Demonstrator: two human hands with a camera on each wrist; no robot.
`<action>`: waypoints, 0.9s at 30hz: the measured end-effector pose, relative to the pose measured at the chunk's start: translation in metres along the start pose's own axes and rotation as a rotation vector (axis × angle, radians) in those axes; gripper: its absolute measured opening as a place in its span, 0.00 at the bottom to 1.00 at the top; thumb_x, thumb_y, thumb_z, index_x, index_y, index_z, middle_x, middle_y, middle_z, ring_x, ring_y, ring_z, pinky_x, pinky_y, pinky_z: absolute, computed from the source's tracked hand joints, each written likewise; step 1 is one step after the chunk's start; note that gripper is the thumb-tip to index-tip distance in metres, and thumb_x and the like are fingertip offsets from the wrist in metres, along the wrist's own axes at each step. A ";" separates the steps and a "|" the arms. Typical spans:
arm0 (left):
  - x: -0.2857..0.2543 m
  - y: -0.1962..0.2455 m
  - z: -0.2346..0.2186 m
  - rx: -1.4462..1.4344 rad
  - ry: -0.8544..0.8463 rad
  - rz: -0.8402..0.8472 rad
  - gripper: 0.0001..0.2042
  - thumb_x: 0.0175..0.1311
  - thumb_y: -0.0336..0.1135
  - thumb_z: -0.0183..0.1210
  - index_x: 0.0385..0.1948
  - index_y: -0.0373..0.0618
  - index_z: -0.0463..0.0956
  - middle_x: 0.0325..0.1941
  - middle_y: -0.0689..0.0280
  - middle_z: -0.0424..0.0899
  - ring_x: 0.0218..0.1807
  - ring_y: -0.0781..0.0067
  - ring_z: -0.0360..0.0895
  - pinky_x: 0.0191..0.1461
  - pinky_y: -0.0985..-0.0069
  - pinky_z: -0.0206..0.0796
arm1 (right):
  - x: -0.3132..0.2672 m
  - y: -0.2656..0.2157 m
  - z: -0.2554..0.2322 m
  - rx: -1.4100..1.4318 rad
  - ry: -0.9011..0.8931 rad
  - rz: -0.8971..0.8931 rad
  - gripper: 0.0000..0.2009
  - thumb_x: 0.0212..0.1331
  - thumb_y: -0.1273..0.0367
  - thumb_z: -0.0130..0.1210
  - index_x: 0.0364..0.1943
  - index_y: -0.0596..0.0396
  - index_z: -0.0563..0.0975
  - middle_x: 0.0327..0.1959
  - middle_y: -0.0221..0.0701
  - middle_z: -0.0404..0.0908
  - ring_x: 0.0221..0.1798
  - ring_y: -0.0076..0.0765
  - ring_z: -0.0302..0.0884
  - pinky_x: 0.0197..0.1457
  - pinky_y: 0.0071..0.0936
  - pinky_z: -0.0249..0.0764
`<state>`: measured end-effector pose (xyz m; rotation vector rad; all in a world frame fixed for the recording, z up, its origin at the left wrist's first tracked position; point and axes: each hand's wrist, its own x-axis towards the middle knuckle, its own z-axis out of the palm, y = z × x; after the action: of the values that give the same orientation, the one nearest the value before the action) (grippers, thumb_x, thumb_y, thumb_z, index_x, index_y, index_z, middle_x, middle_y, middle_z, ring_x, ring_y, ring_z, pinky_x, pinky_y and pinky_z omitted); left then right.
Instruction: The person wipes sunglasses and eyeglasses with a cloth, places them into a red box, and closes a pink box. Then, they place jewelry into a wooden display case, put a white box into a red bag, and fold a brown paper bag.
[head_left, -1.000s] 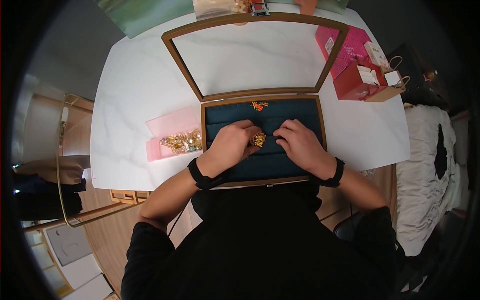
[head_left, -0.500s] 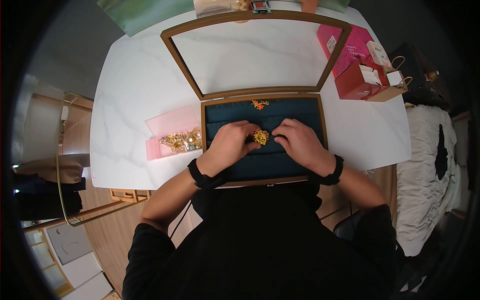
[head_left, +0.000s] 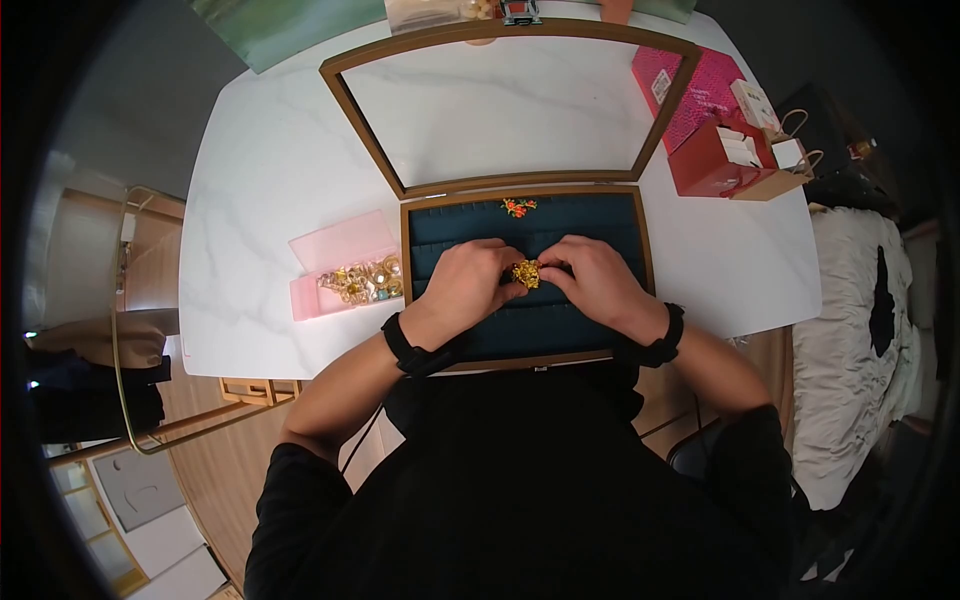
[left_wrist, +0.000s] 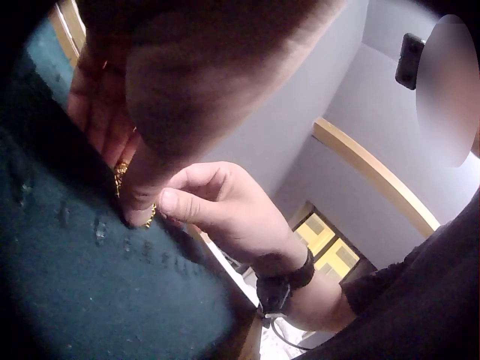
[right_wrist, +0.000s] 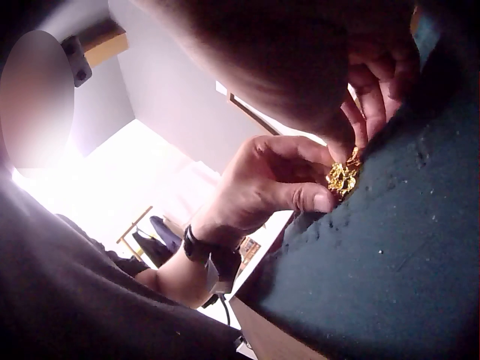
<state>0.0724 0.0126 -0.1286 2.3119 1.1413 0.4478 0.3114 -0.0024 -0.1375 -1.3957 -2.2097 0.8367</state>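
Note:
A gold openwork jewellery piece [head_left: 526,273] sits low over the dark teal padded insert [head_left: 560,335] of a wooden display case. My left hand [head_left: 462,290] pinches its left side, thumb and forefinger round it, as the right wrist view shows the gold piece [right_wrist: 343,178] at the fingertips. From the other side my right hand [head_left: 598,284] pinches the piece's right edge between thumb and forefinger. Its underside is hidden by the fingers and the padding. Farther up the insert lies a red-orange ornament [head_left: 518,207].
The case's glazed lid [head_left: 402,188] stands open at the back. Left of the case, an open pink box [head_left: 308,300] holds several pieces of jewellery. At the right are a magenta box [head_left: 700,85] and a red paper bag [head_left: 700,165], all on a white marbled table [head_left: 250,200].
My right hand has come left and its fingertips now meet the gold piece. The left hand has shifted slightly right with the piece.

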 end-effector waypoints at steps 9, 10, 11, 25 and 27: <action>-0.004 -0.009 0.005 -0.094 0.026 0.002 0.18 0.53 0.28 0.79 0.47 0.41 0.88 0.41 0.57 0.90 0.42 0.51 0.89 0.46 0.61 0.80 | 0.014 -0.003 0.007 0.119 -0.027 -0.034 0.12 0.63 0.71 0.72 0.50 0.58 0.88 0.40 0.37 0.87 0.39 0.40 0.89 0.45 0.34 0.83; -0.005 -0.011 0.006 -0.127 0.037 -0.007 0.18 0.53 0.27 0.79 0.48 0.40 0.88 0.41 0.56 0.91 0.41 0.51 0.89 0.46 0.61 0.80 | 0.015 -0.004 0.006 0.112 -0.048 -0.047 0.12 0.62 0.72 0.73 0.49 0.58 0.89 0.39 0.37 0.87 0.39 0.41 0.88 0.45 0.35 0.83; -0.005 -0.011 0.005 -0.127 0.038 -0.007 0.18 0.53 0.27 0.79 0.48 0.40 0.88 0.41 0.56 0.91 0.41 0.51 0.89 0.46 0.61 0.80 | 0.016 -0.005 0.004 0.105 -0.068 -0.060 0.12 0.61 0.72 0.73 0.48 0.58 0.89 0.39 0.38 0.87 0.39 0.42 0.88 0.45 0.35 0.82; 0.001 -0.017 0.001 -0.202 -0.047 -0.168 0.08 0.62 0.24 0.72 0.42 0.41 0.90 0.36 0.56 0.93 0.40 0.58 0.92 0.46 0.68 0.81 | 0.022 -0.008 -0.006 0.152 -0.132 -0.082 0.08 0.60 0.73 0.71 0.42 0.60 0.89 0.36 0.42 0.86 0.43 0.51 0.84 0.50 0.44 0.80; 0.003 -0.019 0.003 -0.205 -0.058 -0.185 0.08 0.62 0.24 0.72 0.42 0.41 0.90 0.36 0.56 0.93 0.40 0.59 0.92 0.46 0.69 0.81 | 0.022 -0.008 -0.007 0.144 -0.131 -0.088 0.08 0.60 0.73 0.71 0.43 0.61 0.89 0.35 0.43 0.86 0.43 0.52 0.84 0.50 0.44 0.80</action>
<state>0.0635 0.0240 -0.1414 2.0108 1.2084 0.4055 0.3010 0.0167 -0.1272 -1.1990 -2.2393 1.0595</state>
